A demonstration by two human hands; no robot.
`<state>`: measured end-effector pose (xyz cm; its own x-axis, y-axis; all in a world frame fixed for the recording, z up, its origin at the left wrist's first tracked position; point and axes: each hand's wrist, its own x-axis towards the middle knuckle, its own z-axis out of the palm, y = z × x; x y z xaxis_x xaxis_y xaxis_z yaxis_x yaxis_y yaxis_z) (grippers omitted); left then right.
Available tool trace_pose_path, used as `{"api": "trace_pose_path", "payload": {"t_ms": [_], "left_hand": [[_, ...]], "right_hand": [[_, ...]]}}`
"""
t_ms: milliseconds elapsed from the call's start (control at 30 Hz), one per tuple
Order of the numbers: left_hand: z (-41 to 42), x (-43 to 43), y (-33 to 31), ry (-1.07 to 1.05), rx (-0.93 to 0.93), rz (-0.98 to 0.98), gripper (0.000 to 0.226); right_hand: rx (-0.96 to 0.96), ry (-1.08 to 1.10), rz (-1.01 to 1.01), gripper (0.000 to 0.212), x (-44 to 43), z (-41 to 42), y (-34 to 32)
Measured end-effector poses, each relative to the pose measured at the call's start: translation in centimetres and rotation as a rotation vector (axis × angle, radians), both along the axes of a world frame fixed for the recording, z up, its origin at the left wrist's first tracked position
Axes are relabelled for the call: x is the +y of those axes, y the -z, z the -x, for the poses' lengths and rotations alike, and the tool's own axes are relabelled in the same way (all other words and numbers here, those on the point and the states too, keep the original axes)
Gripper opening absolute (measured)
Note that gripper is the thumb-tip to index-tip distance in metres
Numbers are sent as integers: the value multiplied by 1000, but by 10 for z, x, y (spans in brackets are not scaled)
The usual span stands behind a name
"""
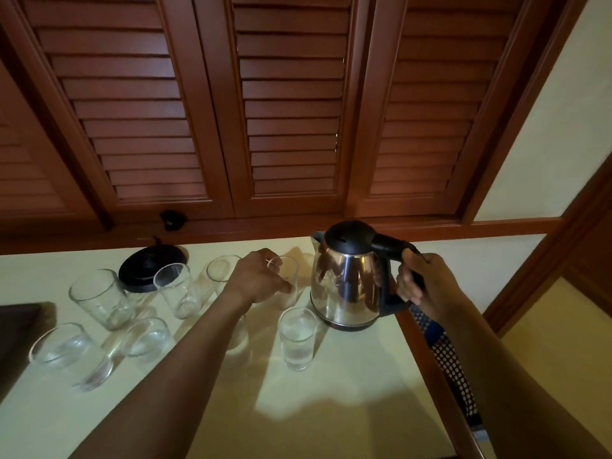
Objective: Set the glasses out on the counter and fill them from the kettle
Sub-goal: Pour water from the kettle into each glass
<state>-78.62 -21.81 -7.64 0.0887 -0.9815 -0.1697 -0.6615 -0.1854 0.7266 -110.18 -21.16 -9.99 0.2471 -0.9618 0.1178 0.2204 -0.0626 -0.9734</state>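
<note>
A steel kettle (347,279) with a black lid and handle stands upright at the counter's right side. My right hand (420,283) is closed around its handle. My left hand (258,276) grips a clear glass (287,276) just left of the kettle. In front of the kettle stands a glass (297,337) holding water. Several more clear glasses (99,298) stand to the left in two rows. One glass is partly hidden under my left forearm.
The kettle's black base (145,270) lies at the back left of the pale counter (331,409), behind the glasses. Brown louvred shutters (291,111) rise behind. A dark object (20,329) sits at the left edge. The counter's wooden edge (427,356) runs along the right.
</note>
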Motion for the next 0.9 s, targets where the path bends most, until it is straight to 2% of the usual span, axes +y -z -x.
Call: {"api": "trace_pose_path", "payload": {"t_ms": [200,433,567,667,900], "left_hand": [[3,-2,5,-67,271,92,58],[14,4,7,-71,516,310,50],[16,6,8,-89,532,382,49],[15,5,11,-99,519,404,49],[18,3,13,-97,447,407,51]], "right_hand": [[-10,-65,-4,59,-13,4,-35],[192,-148,51,51,-22,4,-114],[334,-151,35,49,-29,-4,-154],[363,-195,-31,45,-34,-9,-169],[556,-227,17,48,-46,-21,-189]]}}
